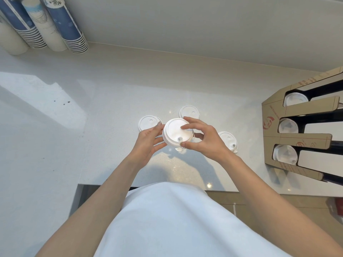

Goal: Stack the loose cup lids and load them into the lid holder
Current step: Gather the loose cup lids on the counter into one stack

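Note:
A short stack of white cup lids (pixel 175 131) is held above the counter between both hands. My left hand (pixel 148 140) grips its left side. My right hand (pixel 202 138) grips its right side with thumb below and fingers on top. Loose white lids lie on the counter: one at the left (pixel 147 122), one behind (pixel 190 111), one at the right (pixel 229 139). A small part of another lid (pixel 179 149) shows under the held stack. The cardboard lid holder (pixel 274 134) stands at the right with three slots, each showing lids inside.
Tall stacks of paper cups (pixel 61 25) lean at the back left corner. The white counter (pixel 74 127) ends at a front edge near my body, with a wall behind.

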